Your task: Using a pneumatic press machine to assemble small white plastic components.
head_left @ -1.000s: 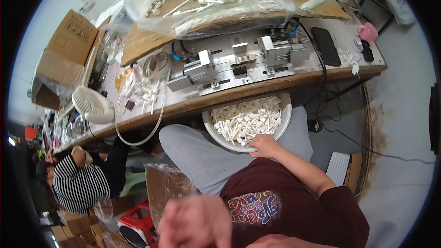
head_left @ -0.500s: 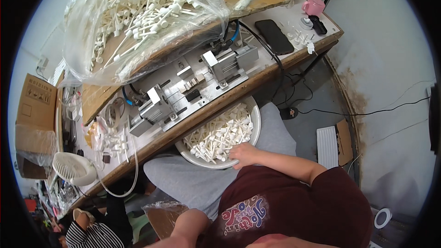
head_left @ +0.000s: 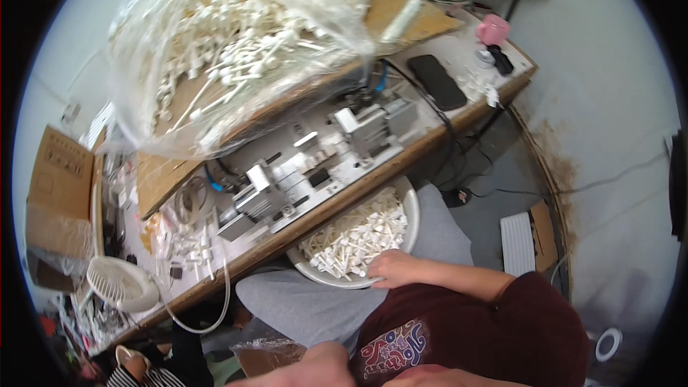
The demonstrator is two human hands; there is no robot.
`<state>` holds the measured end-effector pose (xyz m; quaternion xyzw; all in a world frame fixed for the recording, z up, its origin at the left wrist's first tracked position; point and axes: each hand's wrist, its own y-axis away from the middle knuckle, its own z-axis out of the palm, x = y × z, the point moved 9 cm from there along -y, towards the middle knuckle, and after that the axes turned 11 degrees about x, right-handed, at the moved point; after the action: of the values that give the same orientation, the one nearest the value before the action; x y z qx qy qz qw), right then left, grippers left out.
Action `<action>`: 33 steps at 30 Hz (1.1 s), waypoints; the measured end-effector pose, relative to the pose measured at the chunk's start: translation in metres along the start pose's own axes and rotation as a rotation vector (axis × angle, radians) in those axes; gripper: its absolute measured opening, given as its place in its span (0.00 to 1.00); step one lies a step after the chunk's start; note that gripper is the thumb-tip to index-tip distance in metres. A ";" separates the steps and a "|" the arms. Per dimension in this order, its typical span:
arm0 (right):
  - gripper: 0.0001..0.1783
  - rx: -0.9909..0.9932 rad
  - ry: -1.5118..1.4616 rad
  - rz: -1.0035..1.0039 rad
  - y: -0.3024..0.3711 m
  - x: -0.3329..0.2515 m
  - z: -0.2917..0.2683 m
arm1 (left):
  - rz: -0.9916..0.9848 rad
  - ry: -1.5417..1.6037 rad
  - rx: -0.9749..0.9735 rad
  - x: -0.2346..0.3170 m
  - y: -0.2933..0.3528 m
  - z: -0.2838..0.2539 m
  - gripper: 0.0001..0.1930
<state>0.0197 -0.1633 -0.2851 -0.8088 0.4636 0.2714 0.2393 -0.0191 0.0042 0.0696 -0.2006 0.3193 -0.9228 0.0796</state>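
Note:
A round pale basin (head_left: 410,233) rests on my lap, filled with short white sticks with thick heads (head_left: 351,244), like tiny mallets. At its near right rim, my right hand (head_left: 393,269) is closed, fingers curled at the edge of the pieces. What they grip is hidden. Of my left side only a bent arm (head_left: 319,367) shows at the lower edge; the hand lies outside the picture. Just beyond the basin, a metal clamping fixture (head_left: 315,172) with two facing cylinder blocks is mounted on the bench. Neither hand touches it.
Above the fixture, a plastic-lined board (head_left: 161,172) carries a large heap of similar white pieces. The bench also holds a phone (head_left: 437,82), a pink mug (head_left: 493,29) and a white fan (head_left: 122,284). Cables hang by the bench's right end. Another person's striped sleeve (head_left: 143,378) appears lower left.
The whole view has shifted, so bench, basin and hand appear farther right and lower, with some blur. My right hand stays at the basin's rim. Less of the other person shows.

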 end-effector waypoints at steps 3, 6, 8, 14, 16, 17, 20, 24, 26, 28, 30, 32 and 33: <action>0.15 0.586 -0.341 -0.116 -0.032 -0.101 -0.124 | -0.515 0.374 -0.234 -0.011 0.025 0.026 0.30; 0.18 1.095 -0.388 -0.449 -0.019 -0.179 -0.219 | -0.578 0.463 -0.129 -0.009 0.026 0.018 0.29; 0.17 1.201 -0.303 -0.615 -0.015 -0.214 -0.248 | -0.595 0.673 0.167 0.002 0.018 0.030 0.28; 0.13 1.177 -0.312 -0.767 -0.034 -0.230 -0.243 | -1.216 0.874 0.045 0.009 0.044 0.081 0.25; 0.12 1.173 -0.303 -0.795 -0.038 -0.229 -0.244 | -1.377 1.235 0.321 0.016 0.048 0.079 0.26; 0.12 1.164 -0.303 -0.804 -0.040 -0.229 -0.246 | -1.490 1.608 0.543 0.019 0.054 0.085 0.26; 0.10 1.141 -0.284 -0.810 -0.042 -0.229 -0.248 | -1.081 1.120 0.137 0.003 0.044 0.066 0.28; 0.09 1.073 -0.252 -0.804 -0.047 -0.228 -0.247 | -0.512 0.483 -0.075 -0.014 0.048 0.013 0.31; 0.08 1.023 -0.227 -0.780 -0.043 -0.226 -0.250 | -0.415 0.379 -0.123 -0.023 0.055 -0.008 0.33; 0.07 0.962 -0.137 -0.717 -0.041 -0.219 -0.259 | -0.367 0.270 -0.170 -0.036 0.064 -0.026 0.35; 0.07 0.934 -0.058 -0.658 -0.041 -0.206 -0.269 | -0.289 0.168 -0.284 -0.041 0.071 -0.040 0.36; 0.06 0.923 0.086 -0.580 -0.063 -0.193 -0.286 | -0.250 0.098 -0.456 -0.053 0.077 -0.037 0.37; 0.06 0.931 0.133 -0.556 -0.081 -0.184 -0.293 | -0.210 0.053 -0.555 -0.059 0.082 -0.036 0.37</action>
<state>0.0768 -0.1995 0.0640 -0.7248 0.3176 -0.0879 0.6050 0.0207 -0.0241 -0.0256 -0.2224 0.5390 -0.8082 -0.0827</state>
